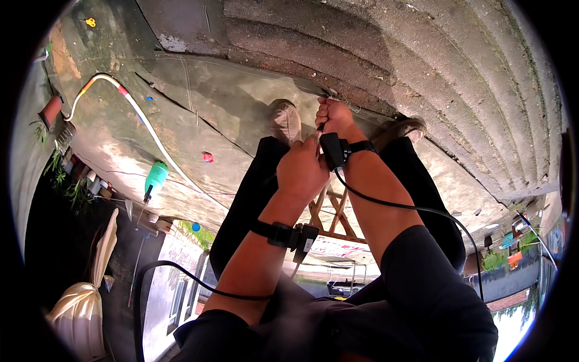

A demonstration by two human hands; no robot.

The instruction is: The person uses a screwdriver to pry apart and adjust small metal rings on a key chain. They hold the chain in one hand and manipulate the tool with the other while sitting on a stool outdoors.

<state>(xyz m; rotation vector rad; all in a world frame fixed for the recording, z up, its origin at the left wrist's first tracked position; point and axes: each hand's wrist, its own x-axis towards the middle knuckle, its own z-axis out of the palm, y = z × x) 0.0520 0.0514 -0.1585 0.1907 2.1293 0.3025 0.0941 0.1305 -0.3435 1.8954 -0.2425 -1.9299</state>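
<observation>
Between my knees, my left hand (301, 168) is closed, its thumb and fingers pinched close below the right hand. Just beyond it, my right hand (335, 114) is closed in a fist by the edge of the ridged concrete. A small dark piece (321, 127) shows between the two hands; its kind is too small to tell. Some thin, pale strands (356, 110) lie just past the right fingers, and I cannot tell whether they are held. Most of what the fingers grip is hidden.
Ridged concrete (458, 90) curves along the far right. My shoes (286, 120) flank the hands. A wooden crossed-leg frame (335, 212) shows below my forearms. At left lie a white banded hose (145, 120), a green bottle (156, 177) and a small red object (208, 157).
</observation>
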